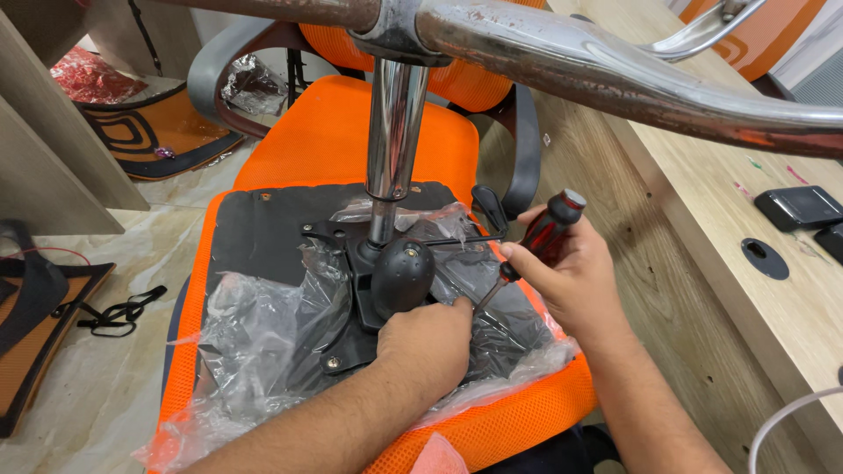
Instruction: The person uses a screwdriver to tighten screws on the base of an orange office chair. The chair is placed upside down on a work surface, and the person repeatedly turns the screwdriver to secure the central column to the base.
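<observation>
The screwdriver [537, 246], red-and-black handled, sits in your right hand [571, 276], fingers fully wrapped around the handle, shaft angled down and left toward the black mechanism plate [356, 303] on the underside of the upturned orange mesh chair seat [338, 136]. Your left hand [430, 342] rests closed on that plate just beside the black knob [402, 276], fingertips at the screwdriver tip; whether it pinches a screw is hidden.

Judgement: bring the shaft nearer square to the plate before turning, press along its axis, and keep the left fingers beside the tip, not under it. The torn clear plastic wrap [263, 329] lies bunched around the plate; hold it off the fixing point so it cannot foul the tip.

The chrome gas column [392, 132] rises from the plate to the scuffed chrome chair base [615, 75] overhead.

Packaging: a red crinkled bag [88, 75] lies top left on a floor panel. On the wooden table [702, 158] to your right rests a flat black rectangular device [799, 206].
</observation>
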